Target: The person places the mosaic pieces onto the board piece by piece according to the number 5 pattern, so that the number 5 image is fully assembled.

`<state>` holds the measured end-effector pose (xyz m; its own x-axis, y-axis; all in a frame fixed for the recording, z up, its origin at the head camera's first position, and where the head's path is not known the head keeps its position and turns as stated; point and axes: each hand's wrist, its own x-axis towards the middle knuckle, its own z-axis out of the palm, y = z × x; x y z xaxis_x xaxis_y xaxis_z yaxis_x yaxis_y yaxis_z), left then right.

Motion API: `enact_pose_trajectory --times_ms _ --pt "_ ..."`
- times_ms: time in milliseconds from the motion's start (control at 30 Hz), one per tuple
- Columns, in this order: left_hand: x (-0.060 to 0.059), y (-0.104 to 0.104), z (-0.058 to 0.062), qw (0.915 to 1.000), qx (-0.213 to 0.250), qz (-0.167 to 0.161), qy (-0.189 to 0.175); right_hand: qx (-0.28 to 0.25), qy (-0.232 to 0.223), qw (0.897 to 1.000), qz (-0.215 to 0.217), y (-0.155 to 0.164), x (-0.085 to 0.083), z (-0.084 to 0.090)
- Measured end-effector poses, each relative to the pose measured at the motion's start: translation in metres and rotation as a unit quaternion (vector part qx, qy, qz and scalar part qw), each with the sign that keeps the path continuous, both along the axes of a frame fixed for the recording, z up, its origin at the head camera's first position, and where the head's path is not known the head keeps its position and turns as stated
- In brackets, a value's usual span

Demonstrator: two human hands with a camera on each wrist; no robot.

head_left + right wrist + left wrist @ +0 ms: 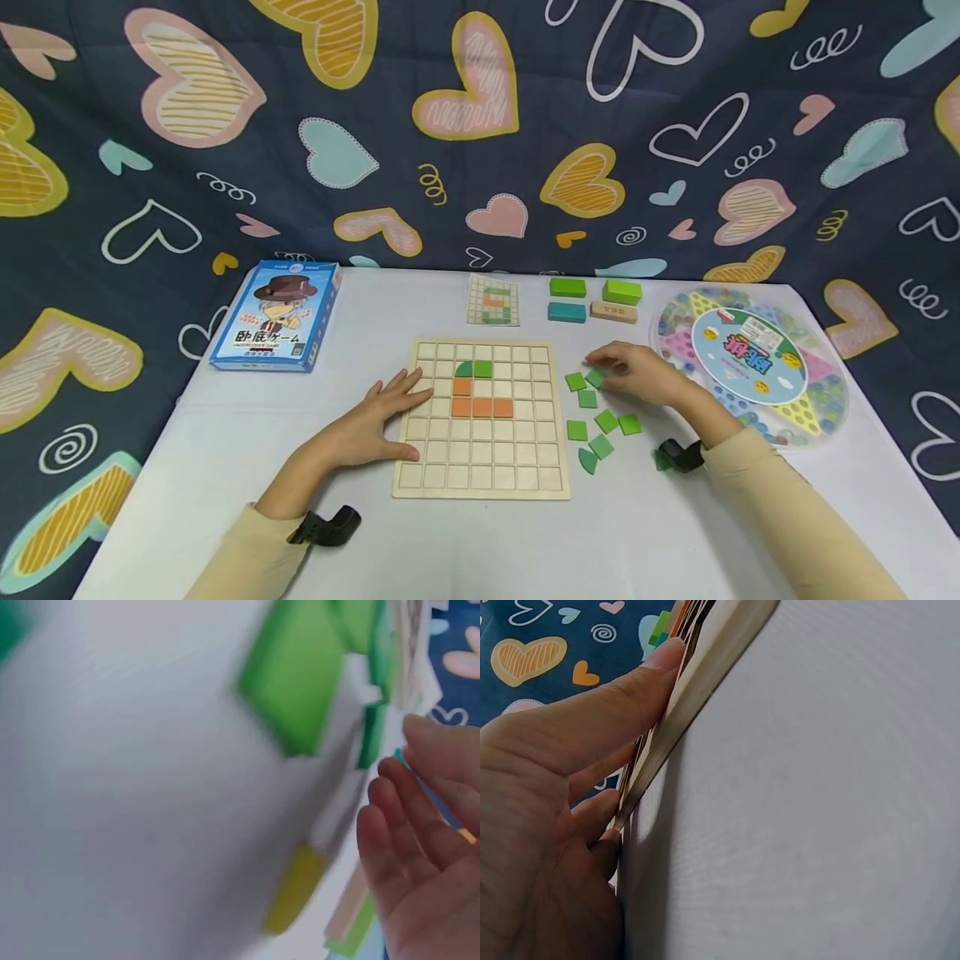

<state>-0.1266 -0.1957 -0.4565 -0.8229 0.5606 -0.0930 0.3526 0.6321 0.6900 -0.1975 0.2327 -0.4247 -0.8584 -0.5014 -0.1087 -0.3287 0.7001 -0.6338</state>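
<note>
So here the left hand (375, 417) lies flat, fingers straight and spread, pressing on the left edge of the pale wooden grid board (483, 483); the left wrist view shows the fingertips (664, 656) right along the board's rim, holding nothing. The right hand (637, 372) is over at the loose pile of green square tiles (592, 412) just right of the board, fingers curled down onto one small green tile (595, 377) at the top of the pile. It looks like a pinch, but the right wrist view is too blurred to confirm, so I'd call it a light grasp rather than a firm one. On the board there's already a dark green quarter-round piece (464, 368) next to a green square (483, 368), with four orange square tiles (482, 407) forming an L below. My take on doing this bit well: keep that left palm weighing the board down so it doesn't skate on the white tabletop (225, 467), lift the tile clear of its neighbours instead of dragging it, and check against the small pattern card (492, 299) behind the board before dropping it square into a cell. Readable stuff: the blue card-game box (276, 315) with a hatted cartoon figure has big characters and a line that looks like "UNDERCOVER GAME". The round marble game tray (752, 362) has a label, too small to read.
</note>
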Motion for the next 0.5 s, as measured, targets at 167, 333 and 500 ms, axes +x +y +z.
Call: enact_pose_trajectory --times_ms 167,333,500 --pt "0.0008 -0.0011 -0.0003 1.0 -0.004 0.003 -0.005 0.024 0.025 0.999 0.021 0.0044 0.002 -0.0076" --pt "0.0005 -0.0004 -0.0005 1.0 -0.002 0.001 -0.004 0.054 0.07 0.996 0.023 0.002 0.0013 -0.0083" --pt "0.0001 -0.0004 -0.0003 1.0 -0.001 -0.001 -0.001 0.048 0.074 0.996 0.011 -0.002 0.0024 -0.0037"
